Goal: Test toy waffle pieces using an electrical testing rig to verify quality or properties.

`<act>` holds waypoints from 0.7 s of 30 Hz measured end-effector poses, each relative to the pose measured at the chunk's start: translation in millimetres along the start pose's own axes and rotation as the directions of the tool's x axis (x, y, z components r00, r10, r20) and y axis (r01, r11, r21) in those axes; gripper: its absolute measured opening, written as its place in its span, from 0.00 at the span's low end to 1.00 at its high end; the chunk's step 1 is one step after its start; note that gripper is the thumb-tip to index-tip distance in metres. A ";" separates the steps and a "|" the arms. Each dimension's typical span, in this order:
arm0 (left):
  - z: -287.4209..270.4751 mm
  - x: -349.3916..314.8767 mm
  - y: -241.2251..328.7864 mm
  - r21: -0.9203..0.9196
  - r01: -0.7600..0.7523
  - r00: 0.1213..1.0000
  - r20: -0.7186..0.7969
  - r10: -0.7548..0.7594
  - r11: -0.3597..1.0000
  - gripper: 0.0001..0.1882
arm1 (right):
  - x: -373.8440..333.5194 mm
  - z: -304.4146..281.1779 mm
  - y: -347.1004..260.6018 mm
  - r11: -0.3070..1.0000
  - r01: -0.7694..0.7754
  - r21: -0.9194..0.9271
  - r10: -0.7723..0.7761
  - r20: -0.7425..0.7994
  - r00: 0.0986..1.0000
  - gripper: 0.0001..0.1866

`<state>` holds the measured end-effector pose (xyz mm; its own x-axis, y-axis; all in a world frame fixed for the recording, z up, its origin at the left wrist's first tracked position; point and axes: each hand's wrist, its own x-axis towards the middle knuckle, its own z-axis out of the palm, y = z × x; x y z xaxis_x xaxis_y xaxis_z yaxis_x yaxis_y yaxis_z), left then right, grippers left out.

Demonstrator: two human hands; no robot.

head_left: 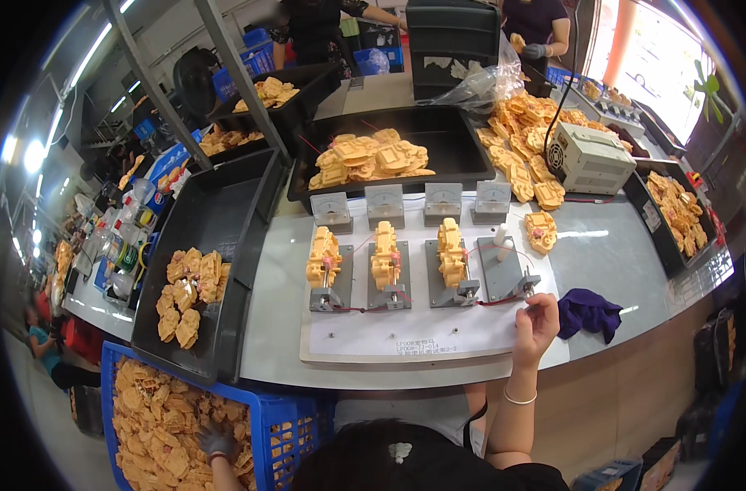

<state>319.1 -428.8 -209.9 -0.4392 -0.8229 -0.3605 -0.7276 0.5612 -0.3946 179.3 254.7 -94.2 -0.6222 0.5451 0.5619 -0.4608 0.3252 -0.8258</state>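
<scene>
My left hand (pixel 217 443), in a dark grey glove, reaches into a blue crate (pixel 262 409) heaped with tan moulded plastic parts (pixel 156 417). Its fingers look spread over the pile. My bare right hand (pixel 537 329) has its fingers curled by the clamp (pixel 528 285) of the rightmost grey test fixture (pixel 497 270); whether they pinch anything is hidden. That fixture bears white posts (pixel 504 245) and no tan part. Three fixtures to its left each hold an upright tan part (pixel 384 255). Behind the row stand several analog meters (pixel 443 204), all on a white board (pixel 373 335).
Left of the board lies a black tray (pixel 217 213) with some tan parts; a fuller black tray (pixel 463 147) stands behind the meters. Loose parts surround a beige power supply box (pixel 590 159). A purple cloth (pixel 590 315) lies right of my right hand. Two people stand across the table.
</scene>
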 end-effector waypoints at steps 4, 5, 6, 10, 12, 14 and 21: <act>26.1 5.4 6.6 0.020 0.085 0.996 0.016 -0.085 0.996 0.43 | -0.9 0.4 -0.6 0.996 -0.055 0.073 0.052 0.038 0.998 0.09; 8.5 -8.7 14.0 0.118 -0.072 0.996 0.059 0.065 0.990 0.39 | -0.9 0.2 2.3 0.995 -0.036 0.091 0.033 0.042 0.999 0.09; -10.0 -23.9 19.5 0.206 -0.227 0.972 0.116 0.206 0.952 0.34 | -2.2 -2.6 3.8 0.995 -0.049 0.084 0.045 0.044 0.998 0.11; 43.5 24.8 6.5 0.017 -0.449 0.885 0.147 0.442 0.893 0.30 | -7.2 -4.6 1.0 0.981 -0.168 0.099 0.165 0.031 0.986 0.17; 75.1 51.9 20.0 -0.005 -0.529 0.838 0.154 0.523 0.849 0.32 | -6.6 -4.2 1.1 0.988 -0.129 0.084 0.125 0.056 0.991 0.17; 108.5 98.4 0.1 -0.025 -0.599 0.789 0.153 0.595 0.800 0.35 | -2.9 -0.9 4.2 0.991 -0.088 0.102 0.079 0.088 0.993 0.18; 71.8 120.9 -15.5 -0.193 -0.695 0.608 0.357 0.709 0.693 0.46 | 1.1 -1.8 15.1 0.968 -0.141 0.207 0.119 0.116 0.986 0.17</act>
<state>315.1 -530.6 -308.1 -0.5950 -0.0702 -0.8007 -0.3005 0.9433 0.1407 172.8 261.6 -106.2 -0.7419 0.4867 0.4612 -0.4890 0.0778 -0.8688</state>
